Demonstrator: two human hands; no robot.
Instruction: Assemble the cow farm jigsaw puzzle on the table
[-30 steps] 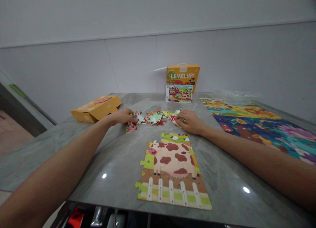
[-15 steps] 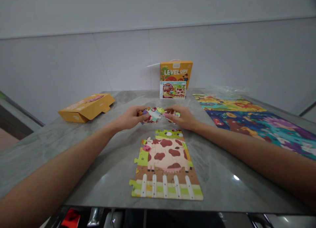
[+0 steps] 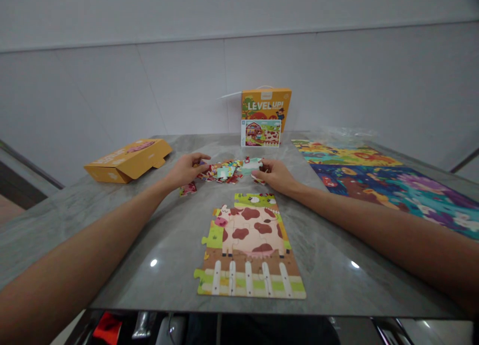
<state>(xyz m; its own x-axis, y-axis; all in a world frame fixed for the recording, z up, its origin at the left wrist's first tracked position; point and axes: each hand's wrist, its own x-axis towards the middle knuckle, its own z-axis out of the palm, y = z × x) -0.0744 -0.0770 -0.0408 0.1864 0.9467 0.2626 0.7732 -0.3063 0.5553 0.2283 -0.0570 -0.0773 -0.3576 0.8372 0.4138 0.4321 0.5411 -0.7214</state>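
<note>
A loose pile of jigsaw puzzle pieces (image 3: 224, 172) lies on the grey table beyond a partly joined cow puzzle (image 3: 252, 245). My left hand (image 3: 186, 169) is at the pile's left end, thumb and fingers apart, with a bit of purple visible between them. Just below its fingers a reddish puzzle piece (image 3: 188, 189) lies by itself. My right hand (image 3: 277, 177) pinches a pale green puzzle piece (image 3: 251, 166) at the pile's right end. The joined part shows a spotted cow above a white fence, with knobs along its left edge.
Behind the pile, a small farm picture card (image 3: 261, 133) leans on a yellow "LEVEL UP!" box (image 3: 266, 104). An orange-yellow box (image 3: 129, 160) lies at the left. Two finished-looking puzzles, one yellow (image 3: 344, 153) and one dark blue (image 3: 396, 193), cover the right side, with clear plastic behind.
My hands have moved apart, the left one leftward, uncovering more of the pile. The reddish piece beneath my left hand now shows. A pale piece is now in my right hand.
</note>
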